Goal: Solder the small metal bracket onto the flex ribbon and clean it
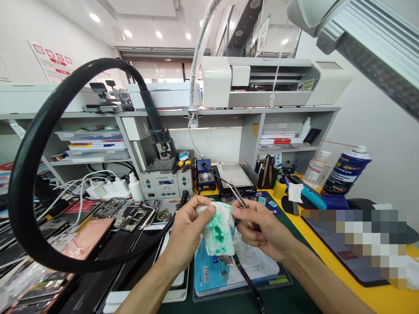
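My left hand (186, 229) is closed round a white cloth stained green (218, 231), held above the bench. My right hand (262, 229) pinches a pair of metal tweezers (238, 196) whose tips point up and left, close to the top of the cloth. Below both hands lies a blue and white card or packet (212, 272) on a dark mat (242, 288), with a black strap (248, 283) running across it.
A thick black hose (29, 174) loops from a grey rework station (165, 183) at the left. Opened phones and parts (127, 213) lie left. A blue spray can (347, 170), clear bottle (316, 168) and tool holder (270, 170) stand right. Shelves with machines run behind.
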A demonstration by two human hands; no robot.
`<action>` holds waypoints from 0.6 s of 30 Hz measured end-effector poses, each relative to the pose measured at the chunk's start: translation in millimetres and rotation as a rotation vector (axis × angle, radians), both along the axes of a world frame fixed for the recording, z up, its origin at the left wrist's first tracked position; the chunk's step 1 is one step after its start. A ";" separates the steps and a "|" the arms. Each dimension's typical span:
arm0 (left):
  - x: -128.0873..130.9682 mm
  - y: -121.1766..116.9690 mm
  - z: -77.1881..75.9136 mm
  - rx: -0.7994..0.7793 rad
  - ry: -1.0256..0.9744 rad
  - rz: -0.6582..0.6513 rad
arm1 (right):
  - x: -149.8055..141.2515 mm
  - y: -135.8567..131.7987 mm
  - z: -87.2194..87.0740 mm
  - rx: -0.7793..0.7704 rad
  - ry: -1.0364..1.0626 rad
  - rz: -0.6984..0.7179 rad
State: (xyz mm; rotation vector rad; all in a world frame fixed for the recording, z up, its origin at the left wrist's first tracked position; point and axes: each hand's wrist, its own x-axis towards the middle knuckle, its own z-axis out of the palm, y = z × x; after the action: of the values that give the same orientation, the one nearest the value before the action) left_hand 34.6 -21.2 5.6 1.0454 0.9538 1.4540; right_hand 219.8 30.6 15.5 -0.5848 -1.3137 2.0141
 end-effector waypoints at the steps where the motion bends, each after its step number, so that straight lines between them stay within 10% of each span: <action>1: 0.0 0.2 -0.2 0.001 0.007 0.008 | -0.4 -0.8 0.3 -0.004 0.003 -0.003; 18: -10.9 3.2 -0.8 0.062 0.023 0.034 | 0.8 -1.4 0.7 0.068 0.006 -0.087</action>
State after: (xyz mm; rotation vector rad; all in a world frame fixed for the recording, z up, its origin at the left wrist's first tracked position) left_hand 23.8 -18.0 4.7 1.0976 0.9519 1.5111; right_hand 220.6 29.2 16.2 -0.5934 -1.3247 1.8918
